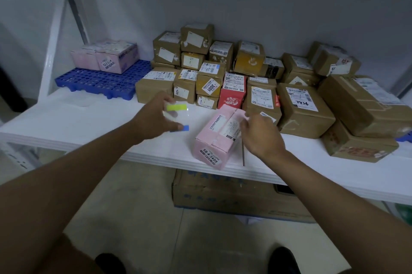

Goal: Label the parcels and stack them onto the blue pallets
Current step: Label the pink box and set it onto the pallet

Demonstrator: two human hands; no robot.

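- Pink parcel (219,138) lies on white table (89,122), near front edge, label "58-4-3405" on its near end.
- Left hand (156,115) holds a clear label sheet (177,109) with a yellow-green strip and a blue tab; fingers curled round it, just left of the parcel.
- Right hand (259,134) at the parcel's right side, fingers loosely curled; can't tell if it touches the box.
- Blue pallet (100,79) at back left of table, two pink boxes (107,55) on it.
- Brown parcels (223,66) piled along the wall, one red box (231,92) among them.
- Cardboard carton (234,193) on floor under table.
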